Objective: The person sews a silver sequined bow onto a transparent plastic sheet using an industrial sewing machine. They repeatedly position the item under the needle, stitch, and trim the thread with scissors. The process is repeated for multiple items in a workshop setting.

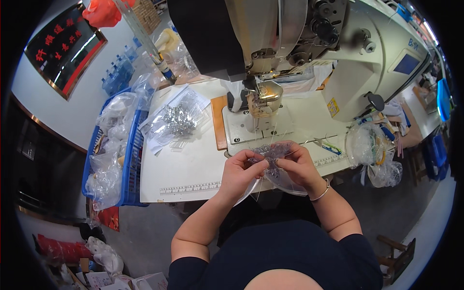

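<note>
Both my hands pinch a piece of silvery-grey, lace-like fabric (266,152) in front of the sewing machine (360,67). My left hand (240,173) is closed on its left part, thumb on top. On the right part, my right hand (298,166) is closed too, with a bracelet at its wrist. Sheer white material and loose threads hang below the fabric, over the table's front edge. Just beyond my hands lies the machine's metal bed plate (253,128), with the presser foot area above it. The fabric is apart from the needle.
On the white table (193,166), silvery pieces (180,119) lie on clear bags at the left. A blue basket (129,159) of plastic bags stands beside the table. Green-handled thread snips (331,147) lie to the right, near a clear bag (363,145). A ruler strip (191,188) runs along the front edge.
</note>
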Demonstrator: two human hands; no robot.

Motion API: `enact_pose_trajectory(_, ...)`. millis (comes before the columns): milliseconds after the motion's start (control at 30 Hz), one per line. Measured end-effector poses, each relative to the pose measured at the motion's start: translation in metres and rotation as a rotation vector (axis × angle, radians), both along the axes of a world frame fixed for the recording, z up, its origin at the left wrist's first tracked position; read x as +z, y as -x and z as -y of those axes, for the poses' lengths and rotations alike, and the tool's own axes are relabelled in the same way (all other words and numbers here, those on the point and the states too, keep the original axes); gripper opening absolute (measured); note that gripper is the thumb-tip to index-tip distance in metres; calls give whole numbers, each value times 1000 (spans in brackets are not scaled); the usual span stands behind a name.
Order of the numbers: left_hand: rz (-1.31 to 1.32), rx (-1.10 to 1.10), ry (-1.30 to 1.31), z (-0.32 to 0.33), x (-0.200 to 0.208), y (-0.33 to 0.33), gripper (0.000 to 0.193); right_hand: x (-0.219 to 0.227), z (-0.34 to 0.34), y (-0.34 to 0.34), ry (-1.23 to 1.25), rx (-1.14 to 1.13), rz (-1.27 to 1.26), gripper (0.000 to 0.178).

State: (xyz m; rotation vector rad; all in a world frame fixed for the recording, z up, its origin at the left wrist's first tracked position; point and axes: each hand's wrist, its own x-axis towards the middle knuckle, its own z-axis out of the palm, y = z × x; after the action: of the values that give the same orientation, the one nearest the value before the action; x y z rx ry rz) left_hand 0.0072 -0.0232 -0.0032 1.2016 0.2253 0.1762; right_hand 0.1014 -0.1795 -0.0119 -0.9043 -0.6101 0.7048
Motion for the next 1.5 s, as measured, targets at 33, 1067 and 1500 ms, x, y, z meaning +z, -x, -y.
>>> enact_pose_trajectory(33,4,3,-6,0,0,0,14,2,0,1,-13,3,-6,33)
enact_pose_trajectory(1067,39,366,-1304,-122,-56,-127,41,-32,48,-17,160,-396,-154,31)
enact_pose_trajectory(1500,137,483,-1091,-137,-79,-126,45,-31,20,-35,325,-427,-99,29)
